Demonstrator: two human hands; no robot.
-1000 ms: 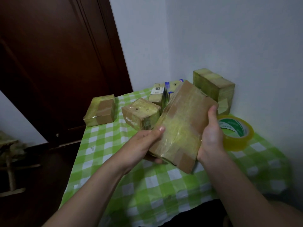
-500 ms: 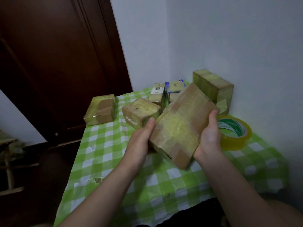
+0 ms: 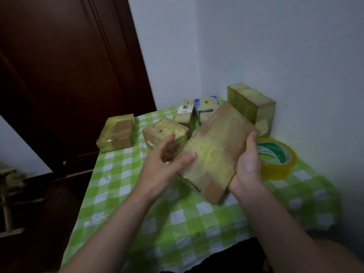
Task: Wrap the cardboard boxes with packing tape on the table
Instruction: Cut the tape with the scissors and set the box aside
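Left hand [image 3: 167,162] shifted, fingers spread, thumb on box [image 3: 216,150]; right hand [image 3: 248,166] grips it.

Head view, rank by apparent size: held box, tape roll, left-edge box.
1. held box, largest, but nearest the camera.
2. tape roll and left-edge box look alike; unranked.

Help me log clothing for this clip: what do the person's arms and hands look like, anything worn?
The left forearm and right forearm are bare to the picture's edge, no sleeves. No glove, watch, bracelet or ring shows on the left hand or the right hand. The left hand's fingers are blurred, so details there cannot be told.
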